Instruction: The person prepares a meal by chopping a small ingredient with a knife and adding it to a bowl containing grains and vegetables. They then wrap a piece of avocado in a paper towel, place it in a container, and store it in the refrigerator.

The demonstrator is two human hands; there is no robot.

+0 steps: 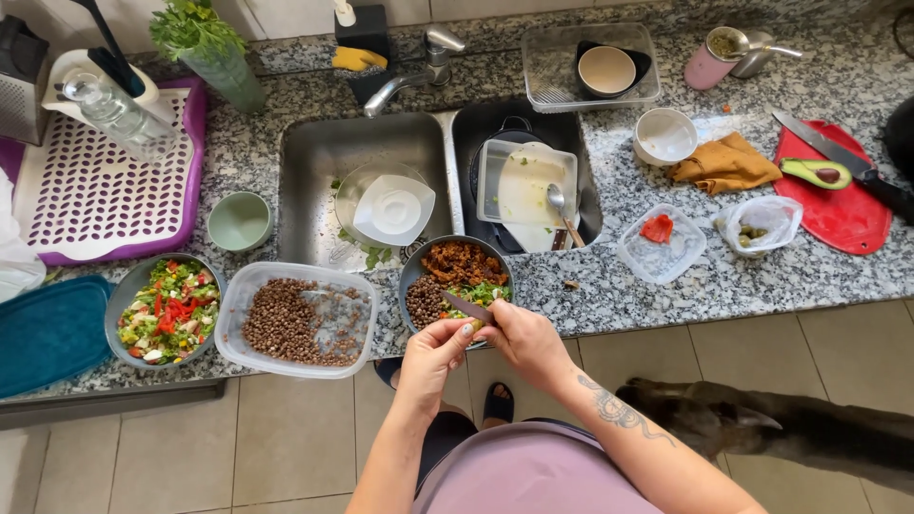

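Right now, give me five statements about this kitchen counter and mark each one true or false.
1. The right hand holds a small knife over the grey bowl at the counter's edge. True.
2. The clear tub of brown lentils stands in the sink. False: it stands on the counter, between the salad bowl and the grey bowl.
3. A halved avocado lies on the red cutting board. True.
4. The left hand rests on the tap. False: it is beside the right hand, pinching a small bit of food at the blade.
5. A dog stands on the tiled floor to the person's right. True.
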